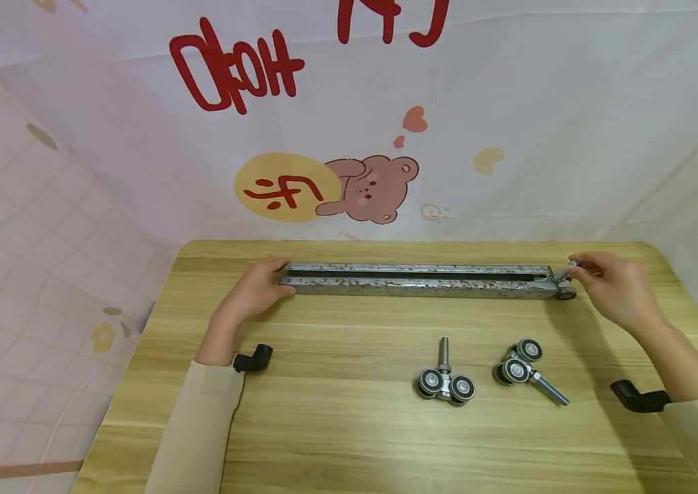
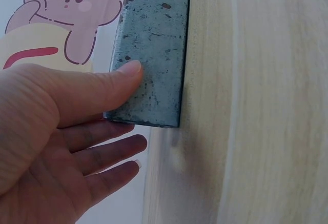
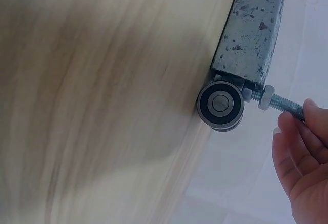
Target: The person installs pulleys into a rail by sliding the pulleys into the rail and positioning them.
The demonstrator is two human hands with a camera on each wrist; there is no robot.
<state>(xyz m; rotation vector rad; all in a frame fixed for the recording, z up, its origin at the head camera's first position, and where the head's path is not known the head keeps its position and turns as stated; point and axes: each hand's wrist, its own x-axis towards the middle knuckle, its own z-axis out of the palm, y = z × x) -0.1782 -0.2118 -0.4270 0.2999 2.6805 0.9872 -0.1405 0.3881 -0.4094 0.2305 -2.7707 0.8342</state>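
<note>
A speckled metal channel rail (image 1: 417, 288) lies lengthwise along the back of the table, its slot facing up. My left hand (image 1: 254, 288) grips the rail's left end, thumb (image 2: 128, 75) on the near wall and fingers at the far side. At the right end, my right hand (image 1: 617, 285) pinches the threaded bolt of a roller trolley (image 1: 565, 293). In the right wrist view the bolt (image 3: 287, 105) carries a nut and stands up from the trolley. One wheel pair (image 3: 220, 103) sits just outside the rail's end; the rest of the trolley is hidden inside the channel.
Two more roller trolleys lie on the wooden table (image 1: 337, 425) in front of the rail: one (image 1: 445, 385) with its bolt pointing back, another (image 1: 518, 363) with its bolt pointing front right. A printed cloth (image 1: 540, 89) hangs behind the table.
</note>
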